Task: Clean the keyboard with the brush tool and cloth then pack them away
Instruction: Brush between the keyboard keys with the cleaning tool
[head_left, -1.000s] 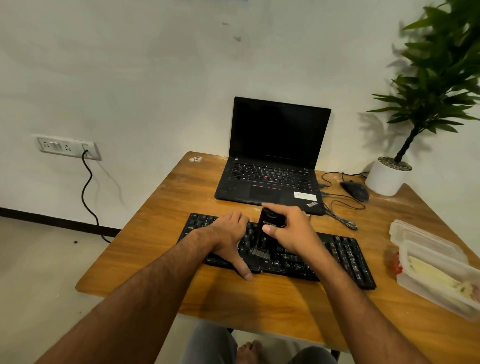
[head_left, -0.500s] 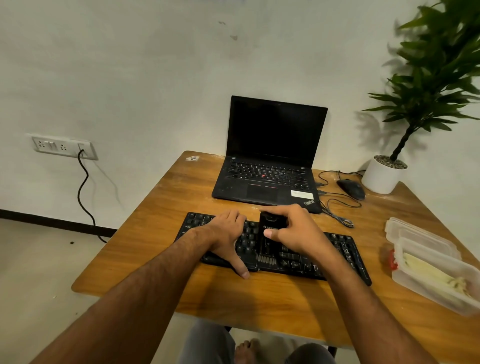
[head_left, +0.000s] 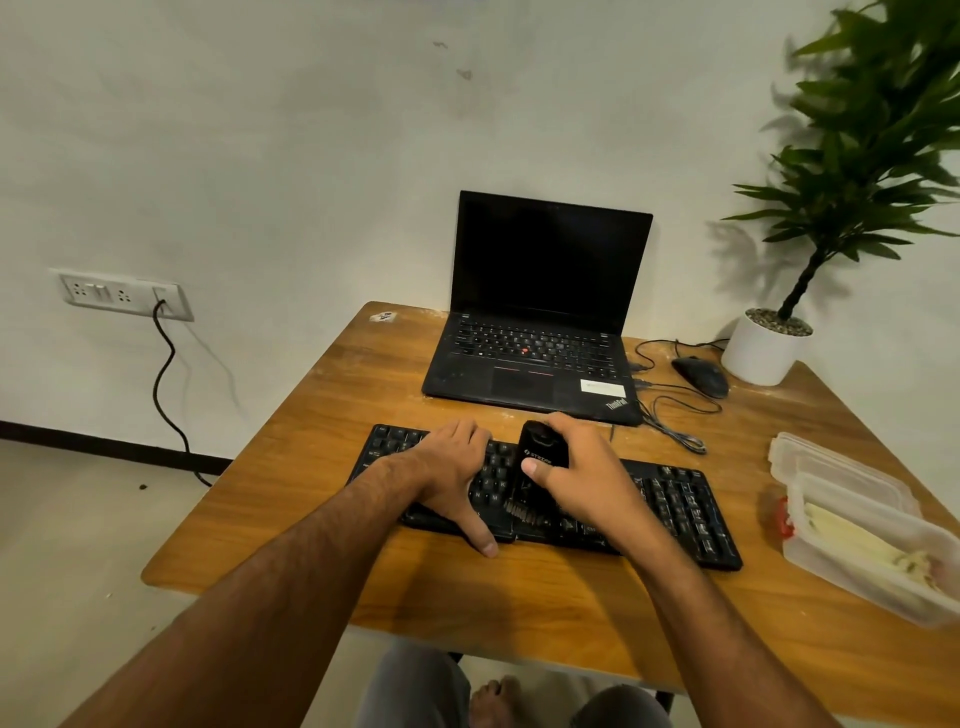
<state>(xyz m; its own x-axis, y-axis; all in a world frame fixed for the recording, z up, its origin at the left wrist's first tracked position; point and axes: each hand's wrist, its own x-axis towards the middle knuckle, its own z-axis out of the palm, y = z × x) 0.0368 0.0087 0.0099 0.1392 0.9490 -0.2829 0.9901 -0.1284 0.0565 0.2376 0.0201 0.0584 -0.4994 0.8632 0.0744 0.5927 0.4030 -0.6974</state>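
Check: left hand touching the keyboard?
Touching. Head view: left hand lies flat on the keyboard keys, thumb over its front edge; right hand grips the brush tool.

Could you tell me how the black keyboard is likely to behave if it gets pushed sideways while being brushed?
The keyboard looks flat, long and rigid, so it would probably slide as one piece on the smooth wooden table rather than tip or flex. The left hand resting on it likely keeps it from skating while the right hand works the brush tool.
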